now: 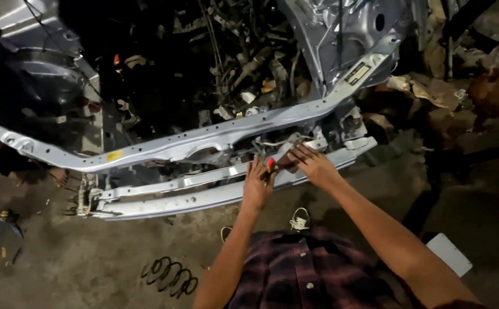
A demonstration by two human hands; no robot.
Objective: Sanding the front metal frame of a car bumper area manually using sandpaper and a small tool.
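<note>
Dusty concrete floor (89, 269) under coil spring (169, 277), white panel (449, 253).
</note>
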